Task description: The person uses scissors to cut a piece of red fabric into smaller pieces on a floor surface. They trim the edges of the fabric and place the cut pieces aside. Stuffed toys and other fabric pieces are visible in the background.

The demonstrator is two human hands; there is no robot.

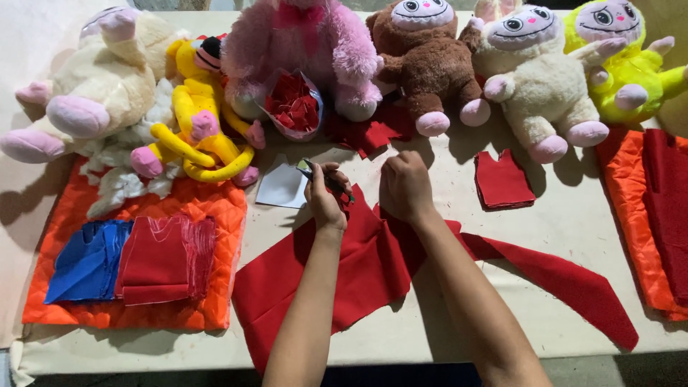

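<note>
My left hand [326, 201] grips a pair of dark-handled scissors [309, 170] at the upper edge of a large red felt sheet [358, 276] spread on the table. The blades point up and left, over a small white paper piece [281, 188]. My right hand [405, 188] is closed, knuckles up, and presses on the same red felt just right of the scissors. A long red strip [566, 283] of the felt runs off to the right.
Plush toys line the far edge: cream [93, 79], yellow [197, 115], pink [301, 50], brown [426, 64], cream [534, 79], lime [627, 64]. Orange quilted fabric [193, 208] at left carries blue [89, 261] and red [165, 258] cut stacks. More red pieces [502, 180] and orange-red fabric [645, 201] lie right.
</note>
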